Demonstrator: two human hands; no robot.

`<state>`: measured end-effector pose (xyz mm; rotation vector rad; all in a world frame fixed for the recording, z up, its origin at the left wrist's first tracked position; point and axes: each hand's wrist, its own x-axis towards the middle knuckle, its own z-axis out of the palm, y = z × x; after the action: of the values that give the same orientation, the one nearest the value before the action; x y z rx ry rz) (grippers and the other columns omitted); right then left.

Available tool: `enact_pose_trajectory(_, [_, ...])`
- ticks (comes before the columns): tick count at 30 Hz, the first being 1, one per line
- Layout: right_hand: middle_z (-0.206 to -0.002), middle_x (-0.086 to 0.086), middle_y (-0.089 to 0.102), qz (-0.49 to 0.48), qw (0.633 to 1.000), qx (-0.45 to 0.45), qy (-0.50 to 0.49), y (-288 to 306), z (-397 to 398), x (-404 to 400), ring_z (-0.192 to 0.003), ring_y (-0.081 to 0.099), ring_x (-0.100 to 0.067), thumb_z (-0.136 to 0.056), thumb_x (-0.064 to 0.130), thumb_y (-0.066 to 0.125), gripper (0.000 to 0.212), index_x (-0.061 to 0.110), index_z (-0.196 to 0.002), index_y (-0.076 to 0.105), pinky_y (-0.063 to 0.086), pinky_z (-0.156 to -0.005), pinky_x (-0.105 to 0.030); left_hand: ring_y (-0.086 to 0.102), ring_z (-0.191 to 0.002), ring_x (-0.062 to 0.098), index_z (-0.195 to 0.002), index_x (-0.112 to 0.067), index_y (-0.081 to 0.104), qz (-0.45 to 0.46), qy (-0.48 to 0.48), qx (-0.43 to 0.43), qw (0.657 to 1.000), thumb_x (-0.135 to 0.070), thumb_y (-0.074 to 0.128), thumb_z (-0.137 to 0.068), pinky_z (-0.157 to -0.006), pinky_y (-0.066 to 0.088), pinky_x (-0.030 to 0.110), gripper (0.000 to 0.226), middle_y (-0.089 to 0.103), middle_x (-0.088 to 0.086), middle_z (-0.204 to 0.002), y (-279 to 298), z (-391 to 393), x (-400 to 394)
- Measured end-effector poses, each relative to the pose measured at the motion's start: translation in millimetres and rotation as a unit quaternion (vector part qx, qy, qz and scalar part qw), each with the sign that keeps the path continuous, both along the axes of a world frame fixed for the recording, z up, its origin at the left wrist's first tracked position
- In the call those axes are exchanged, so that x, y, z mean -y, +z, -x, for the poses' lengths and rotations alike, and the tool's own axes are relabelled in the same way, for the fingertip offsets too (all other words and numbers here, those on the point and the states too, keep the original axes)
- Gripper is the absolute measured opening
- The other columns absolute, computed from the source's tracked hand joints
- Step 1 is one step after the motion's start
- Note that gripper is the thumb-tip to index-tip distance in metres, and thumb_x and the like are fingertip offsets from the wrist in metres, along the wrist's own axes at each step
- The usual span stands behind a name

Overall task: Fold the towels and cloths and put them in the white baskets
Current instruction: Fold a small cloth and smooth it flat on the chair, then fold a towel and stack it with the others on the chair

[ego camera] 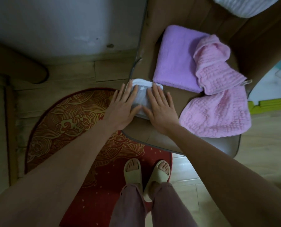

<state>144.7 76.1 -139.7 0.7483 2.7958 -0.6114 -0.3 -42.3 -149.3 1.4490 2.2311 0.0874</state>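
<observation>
Leftmost, the left hand [120,110] is laid flat, fingers straight and slightly spread, on the small grey cloth [140,102] at the brown table's [153,135] near edge. Beside it the right hand [161,110] is pressed flat likewise. Further right a folded purple towel [175,63] and a crumpled pink towel [218,95] are seen.

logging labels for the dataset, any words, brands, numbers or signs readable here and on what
No readable text anywhere in this view.
grey cloth: a small white star motif only, no letters.
rug: gold wave pattern and dots, no writing.
purple towel and pink towel: no visible print; the loop tag on the pink towel is too small to read.
</observation>
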Motion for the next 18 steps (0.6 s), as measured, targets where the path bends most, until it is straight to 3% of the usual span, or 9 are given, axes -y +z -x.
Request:
enact_pose_trajectory(4, [-0.147, -0.015, 0.043, 0.002, 0.991, -0.121, -0.065, 41.1, -28.2, -20.4, -0.137, 0.036, -0.027, -0.095, 0.035, 0.036, 0.055, 0.006, -0.141, 0.044, 0.020, -0.115, -0.044, -0.002, -0.150, 0.023, -0.154, -0.014, 0.016, -0.022, 0.032, 0.025, 0.999, -0.062, 0.010, -0.089, -0.121, 0.002, 0.046, 0.080, 0.003, 0.006, -0.162, 34.5, -7.8, -4.7])
enact_pose_trajectory(8, [-0.124, -0.020, 0.058, -0.032, 0.959, -0.160, -0.233, 67.3, -56.7, -73.8, -0.113, 0.052, -0.040, -0.086, 0.022, 0.048, 0.044, 0.001, -0.124, 0.056, 0.037, -0.100, -0.046, 0.032, -0.140, 0.034, -0.143, -0.005, 0.041, -0.120, 0.009, 0.034, 0.992, -0.044, 0.029, -0.094, -0.115, 0.024, 0.047, 0.064, 0.039, 0.017, -0.148, 67.7, -12.5, -42.7])
enact_pose_trajectory(12, [-0.124, -0.019, 0.056, -0.056, 0.961, -0.083, -0.257, 68.6, -78.0, -127.5, -0.114, 0.050, -0.041, -0.078, 0.024, 0.062, 0.050, 0.004, -0.123, 0.056, 0.036, -0.097, -0.048, 0.055, -0.117, 0.031, -0.131, -0.006, 0.055, -0.155, 0.021, 0.068, 0.985, -0.027, 0.048, -0.095, -0.096, 0.042, 0.037, 0.042, 0.058, 0.014, -0.128, 81.1, -33.8, -98.0])
enact_pose_trajectory(16, [-0.133, -0.020, 0.051, -0.034, 0.970, -0.024, -0.240, 58.7, -91.5, -163.1, -0.125, 0.043, -0.041, -0.076, 0.034, 0.071, 0.063, 0.004, -0.129, 0.054, 0.027, -0.107, -0.048, 0.058, -0.105, 0.032, -0.123, -0.007, 0.061, -0.164, 0.051, 0.110, 0.979, -0.040, 0.036, -0.089, -0.088, 0.048, 0.041, 0.054, 0.062, 0.012, -0.117, 77.7, -54.2, -154.6])
enact_pose_trajectory(18, [-0.128, -0.021, 0.054, -0.033, 0.978, -0.038, -0.203, 54.5, -95.7, -169.8, -0.120, 0.047, -0.041, -0.077, 0.044, 0.062, 0.062, 0.003, -0.123, 0.057, 0.031, -0.104, -0.048, 0.058, -0.104, 0.033, -0.120, -0.006, 0.061, -0.178, 0.064, 0.117, 0.975, -0.040, 0.035, -0.087, -0.087, 0.049, 0.043, 0.054, 0.061, 0.014, -0.114, 74.1, -59.4, -178.8])
